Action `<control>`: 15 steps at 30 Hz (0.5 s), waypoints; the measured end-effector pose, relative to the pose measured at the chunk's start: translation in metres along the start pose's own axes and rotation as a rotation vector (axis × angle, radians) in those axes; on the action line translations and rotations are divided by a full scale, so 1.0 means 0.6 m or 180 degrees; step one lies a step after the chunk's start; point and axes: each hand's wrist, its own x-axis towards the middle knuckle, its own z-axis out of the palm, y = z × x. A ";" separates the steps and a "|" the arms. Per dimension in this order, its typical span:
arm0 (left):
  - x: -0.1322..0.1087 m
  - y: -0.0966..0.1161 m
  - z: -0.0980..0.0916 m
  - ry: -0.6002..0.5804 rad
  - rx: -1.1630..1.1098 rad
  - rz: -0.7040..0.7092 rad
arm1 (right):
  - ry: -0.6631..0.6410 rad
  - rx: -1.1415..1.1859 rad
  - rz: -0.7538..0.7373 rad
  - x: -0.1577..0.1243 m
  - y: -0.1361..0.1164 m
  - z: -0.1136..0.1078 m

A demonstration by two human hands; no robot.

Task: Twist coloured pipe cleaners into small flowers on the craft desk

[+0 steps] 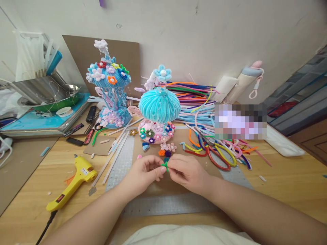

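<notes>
Between my two hands, above a brown board, is a small green pipe-cleaner flower. My left hand pinches it from the left with thumb and fingertips. From the other side, my right hand has its curled fingers on it. Just beyond lie small pipe-cleaner flowers, among them an orange one and pink ones. Behind them stands a turquoise jellyfish-shaped pipe-cleaner piece on a pink base dotted with several flowers.
A yellow glue gun lies at left with its cord. Red-and-yellow-handled scissors lie at right among pipe-cleaner scraps. Another blue jellyfish piece stands at back left, near a metal pot. Pipe-cleaner bundles and a bottle are behind.
</notes>
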 end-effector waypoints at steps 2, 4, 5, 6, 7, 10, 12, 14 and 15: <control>0.005 -0.003 -0.001 0.0030 -0.0251 -0.0208 | -0.0020 -0.0054 0.0068 0.001 0.002 -0.001; 0.007 -0.005 -0.001 0.0077 -0.0387 -0.0322 | -0.0031 -0.0073 0.0097 0.001 0.003 -0.002; 0.007 -0.006 -0.001 0.0082 -0.0455 -0.0380 | -0.0044 -0.0093 0.0087 0.001 0.003 -0.002; 0.007 -0.006 -0.001 0.0079 -0.0516 -0.0435 | -0.0064 -0.0130 0.0062 0.000 0.003 -0.002; 0.006 -0.007 -0.001 0.0080 -0.0565 -0.0484 | -0.0092 -0.0183 0.0027 0.000 0.002 -0.002; 0.006 -0.011 -0.002 0.0119 -0.0568 -0.0546 | -0.0135 -0.0373 -0.0050 -0.001 -0.001 -0.001; 0.007 -0.014 -0.002 0.0177 -0.0439 -0.0482 | -0.0143 -0.0508 0.0008 -0.002 -0.005 0.001; 0.008 -0.016 -0.002 0.0204 -0.0274 -0.0358 | -0.0147 -0.0571 0.0122 -0.003 -0.008 0.004; 0.008 -0.016 -0.001 0.0211 -0.0183 -0.0281 | -0.0156 -0.0554 0.0175 -0.004 -0.010 0.005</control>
